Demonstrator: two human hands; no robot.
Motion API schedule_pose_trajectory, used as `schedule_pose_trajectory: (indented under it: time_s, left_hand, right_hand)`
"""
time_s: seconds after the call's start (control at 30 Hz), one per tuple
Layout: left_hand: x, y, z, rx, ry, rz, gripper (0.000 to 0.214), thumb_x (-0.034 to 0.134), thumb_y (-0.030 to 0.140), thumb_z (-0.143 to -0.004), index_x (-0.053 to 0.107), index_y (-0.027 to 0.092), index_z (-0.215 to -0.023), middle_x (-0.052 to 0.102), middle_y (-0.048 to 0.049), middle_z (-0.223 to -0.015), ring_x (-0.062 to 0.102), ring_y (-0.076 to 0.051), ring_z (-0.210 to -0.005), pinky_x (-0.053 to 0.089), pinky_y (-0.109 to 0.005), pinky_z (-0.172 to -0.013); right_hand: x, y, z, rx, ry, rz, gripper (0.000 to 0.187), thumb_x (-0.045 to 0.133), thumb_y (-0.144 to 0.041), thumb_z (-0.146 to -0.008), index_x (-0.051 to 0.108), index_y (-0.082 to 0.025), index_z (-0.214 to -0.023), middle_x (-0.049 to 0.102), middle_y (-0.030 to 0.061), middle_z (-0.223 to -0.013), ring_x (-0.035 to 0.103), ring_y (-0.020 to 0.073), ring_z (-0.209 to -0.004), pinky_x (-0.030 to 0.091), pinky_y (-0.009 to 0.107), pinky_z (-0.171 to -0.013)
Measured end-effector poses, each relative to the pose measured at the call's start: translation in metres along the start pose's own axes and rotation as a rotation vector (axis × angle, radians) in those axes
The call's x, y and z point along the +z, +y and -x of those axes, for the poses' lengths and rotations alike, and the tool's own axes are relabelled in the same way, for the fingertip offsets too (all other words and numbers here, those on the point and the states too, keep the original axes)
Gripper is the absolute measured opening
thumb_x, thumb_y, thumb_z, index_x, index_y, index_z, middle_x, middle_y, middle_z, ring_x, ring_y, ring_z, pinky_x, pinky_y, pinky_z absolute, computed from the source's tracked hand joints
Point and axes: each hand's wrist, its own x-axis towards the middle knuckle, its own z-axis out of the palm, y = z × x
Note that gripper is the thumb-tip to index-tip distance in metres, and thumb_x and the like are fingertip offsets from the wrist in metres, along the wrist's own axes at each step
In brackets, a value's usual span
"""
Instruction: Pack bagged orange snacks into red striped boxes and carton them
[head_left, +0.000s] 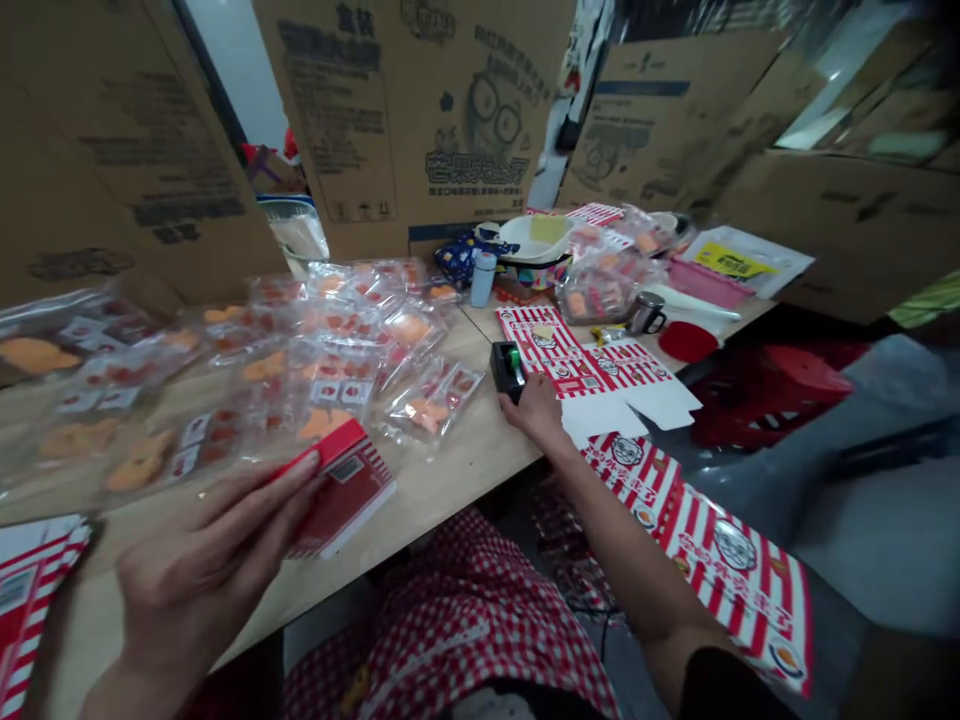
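My left hand (202,560) pinches a small red carton (349,495) by its upper edge, fingers stretched along the top; the box is tilted above the near side of the table. Further right, my right hand (536,408) has its fingers closed at the near end of a black tape dispenser (504,365), which carries a green roll. Whether a strip of tape is between those fingertips cannot be made out. Flat red-and-white striped cartons (555,340) lie just beyond this hand. Clear packets with orange pieces (427,410) are spread between the two hands.
More clear packets (262,390) cover the table's left and back. A pale blue bottle (483,278), a white basin (536,238) and a metal mug (646,312) stand further back. Large cardboard boxes (420,120) wall the far side. Striped cartons (727,560) hang low at right, near a red basket (772,390).
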Motion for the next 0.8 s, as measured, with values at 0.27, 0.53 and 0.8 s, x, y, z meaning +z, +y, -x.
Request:
schedule_pose_trajectory:
  time_s: [0.27,0.53,0.8]
  left_hand:
    - [0.019,0.01,-0.019,0.027,-0.02,-0.041,0.026,0.068,0.035,-0.093,0.074,0.029,-0.118,0.078,0.0024,-0.113,0.075,-0.016,-0.09,0.053,-0.025,-0.084]
    - [0.019,0.016,-0.021,0.054,-0.051,-0.003,0.027,0.069,0.029,-0.092,0.073,0.03,-0.118,0.077,0.0032,-0.114,0.075,-0.015,-0.092,0.053,-0.023,-0.084]
    - [0.021,0.02,-0.018,0.108,0.003,-0.094,0.01,0.072,0.029,-0.089,0.072,0.024,-0.098,0.079,0.0008,-0.101,0.075,-0.015,-0.082,0.052,-0.022,-0.072]
  right_hand:
    - [0.006,0.034,-0.015,0.024,-0.123,-0.144,0.051,0.073,-0.028,-0.079,0.054,-0.013,-0.124,0.06,0.0208,-0.128,0.056,0.0379,-0.123,0.046,0.049,-0.102]
    - [-0.014,0.05,-0.045,0.217,-0.411,-0.559,0.022,0.065,-0.036,-0.093,0.06,-0.015,-0.088,0.059,-0.001,-0.066,0.061,0.0129,-0.055,0.049,0.024,-0.051]
    - [-0.023,0.052,-0.031,0.16,-0.459,-0.895,0.026,0.074,-0.034,-0.078,0.053,-0.021,-0.086,0.065,0.0017,-0.081,0.074,0.0217,-0.071,0.063,0.037,-0.067]
